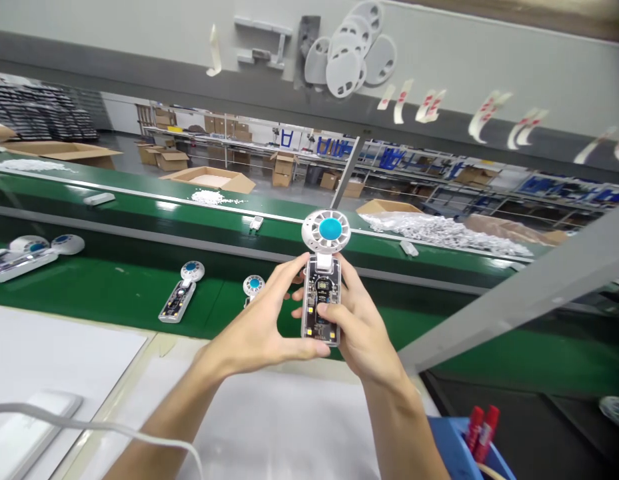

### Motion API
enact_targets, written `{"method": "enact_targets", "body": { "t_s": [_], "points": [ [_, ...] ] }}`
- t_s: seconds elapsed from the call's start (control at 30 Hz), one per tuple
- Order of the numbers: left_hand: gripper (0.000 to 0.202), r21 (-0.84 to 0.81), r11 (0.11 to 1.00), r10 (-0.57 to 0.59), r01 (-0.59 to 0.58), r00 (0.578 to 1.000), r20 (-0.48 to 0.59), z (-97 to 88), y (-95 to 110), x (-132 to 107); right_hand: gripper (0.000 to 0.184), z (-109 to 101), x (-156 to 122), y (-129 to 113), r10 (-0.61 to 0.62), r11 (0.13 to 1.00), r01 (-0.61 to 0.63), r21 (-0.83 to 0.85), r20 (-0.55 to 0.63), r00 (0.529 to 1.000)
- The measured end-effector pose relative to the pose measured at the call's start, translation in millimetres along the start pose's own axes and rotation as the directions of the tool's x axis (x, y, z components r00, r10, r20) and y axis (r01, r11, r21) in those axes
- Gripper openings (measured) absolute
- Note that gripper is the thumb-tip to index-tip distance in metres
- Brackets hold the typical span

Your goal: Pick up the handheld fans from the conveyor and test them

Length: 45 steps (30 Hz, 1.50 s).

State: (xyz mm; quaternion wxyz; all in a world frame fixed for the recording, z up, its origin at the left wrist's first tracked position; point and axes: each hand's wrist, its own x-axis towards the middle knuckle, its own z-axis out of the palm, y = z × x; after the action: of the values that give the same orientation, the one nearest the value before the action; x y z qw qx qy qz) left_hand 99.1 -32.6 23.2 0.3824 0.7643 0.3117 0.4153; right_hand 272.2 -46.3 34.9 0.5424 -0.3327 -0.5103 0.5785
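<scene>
A handheld fan (323, 283) is held upright in front of me, its round white head with a blue centre on top. Its clear body shows a dark circuit board and a small lit display. My left hand (259, 327) grips the body from the left, the thumb along the bottom edge. On the other side my right hand (362, 320) wraps the body, with its thumb on the front near the middle. The fingers behind the fan are partly hidden. Beyond my left hand, another fan (178, 298) lies on the green belt (129, 293), and one more fan (253, 285) is partly covered.
More fans (36, 253) lie at the far left. A slanted grey post (514, 287) stands at right, above a blue bin (449, 440) with red markers (482, 433). A white cable (114, 432) crosses the lower left. An overhead beam (154, 60) spans the top.
</scene>
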Motion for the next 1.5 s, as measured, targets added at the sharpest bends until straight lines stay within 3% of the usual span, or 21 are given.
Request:
{"method": "enact_targets", "body": {
  "t_s": [0.17, 0.43, 1.0, 1.27, 1.5],
  "points": [
    [0.112, 0.067, 0.998, 0.001, -0.003, 1.000, 0.024, 1.1, 1.3, -1.6, 0.081, 1.5, -1.9, -0.1, -0.011, 1.000, 0.011, 0.001, -0.003, 1.000],
    [0.110, 0.000, 1.000, -0.031, 0.031, 0.999, 0.018, -0.3, 6.5, -2.2, 0.083, -0.5, -2.6, -0.6, -0.017, 1.000, 0.016, 0.008, 0.089, 0.996],
    [0.112, -0.067, 0.998, 0.014, -0.012, 1.000, 0.027, 0.0, 5.6, -2.7, 0.076, 0.4, -2.1, -0.3, -0.031, 0.999, 0.029, 0.029, 0.047, 0.998],
    [0.114, 0.015, 1.000, 0.015, -0.015, 1.000, 0.024, -0.5, 6.5, -1.9, 0.078, 0.6, -2.8, -0.5, -0.043, 0.999, 0.043, -0.003, 0.051, 0.998],
    [0.091, 0.144, 0.981, 0.123, -0.128, 0.992, 0.043, 0.3, 5.1, -4.6, 0.083, -0.8, -2.9, -0.4, -0.007, 0.999, 0.008, -0.031, 0.032, 0.999]
  ]
}}
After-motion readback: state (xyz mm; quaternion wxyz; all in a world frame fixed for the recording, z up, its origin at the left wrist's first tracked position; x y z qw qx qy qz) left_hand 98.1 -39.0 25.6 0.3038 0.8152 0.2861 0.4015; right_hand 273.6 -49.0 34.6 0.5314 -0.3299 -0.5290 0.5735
